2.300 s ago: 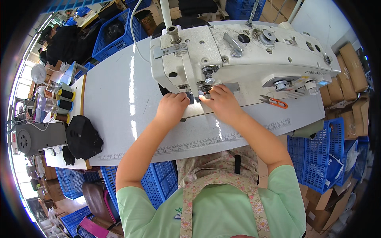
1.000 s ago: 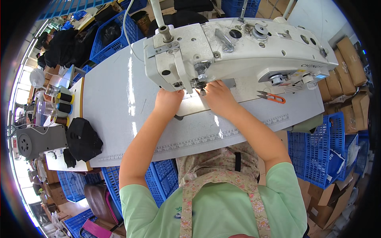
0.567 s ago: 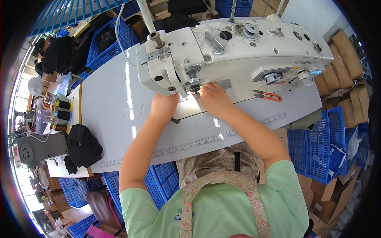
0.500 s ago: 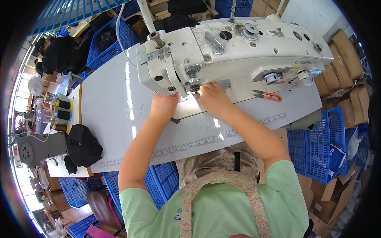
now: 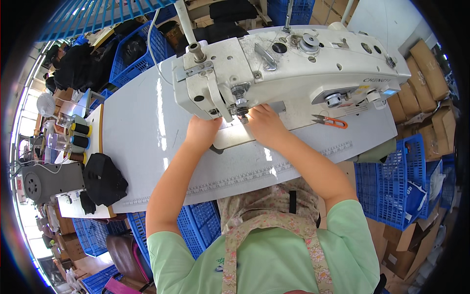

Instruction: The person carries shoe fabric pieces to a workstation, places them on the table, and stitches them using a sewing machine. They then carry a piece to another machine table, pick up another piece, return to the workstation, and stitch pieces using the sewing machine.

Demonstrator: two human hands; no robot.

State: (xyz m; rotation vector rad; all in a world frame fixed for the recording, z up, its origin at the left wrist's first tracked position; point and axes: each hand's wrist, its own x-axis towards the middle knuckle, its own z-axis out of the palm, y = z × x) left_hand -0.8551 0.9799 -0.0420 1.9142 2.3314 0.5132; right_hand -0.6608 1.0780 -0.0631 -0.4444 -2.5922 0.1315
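Watching from my end, I see both hands at the near side of the sewing machine (image 5: 298, 73), which stands on the pale grey bench (image 5: 132, 122) with its long white body stretching off to the right. The left hand (image 5: 202, 131) is just left of the needle end, its fingertips tucked under the machine's head; I cannot tell whether those fingers are clenched, loose or grasping something. The right hand (image 5: 266, 126) sits on the other side of the needle end, close beside it, and I cannot tell what its fingers are doing either, since the tips are hard to make out there. Between the two hands I get a bright shine on the pale metal plate (image 5: 237, 136).

Right of the right hand, well apart from it, small snips (image 5: 334, 122) with orange handles lie with their blades pointing left. A ruler strip (image 5: 274, 171) runs along the near edge of the bench, crossing under both forearms. Off to my left, a second bench (image 5: 95, 117) carries a bundle of black cloth (image 5: 104, 180) and thread spools (image 5: 80, 142). Past the right end, I see a blue basket (image 5: 387, 181) and cardboard boxes (image 5: 427, 71)
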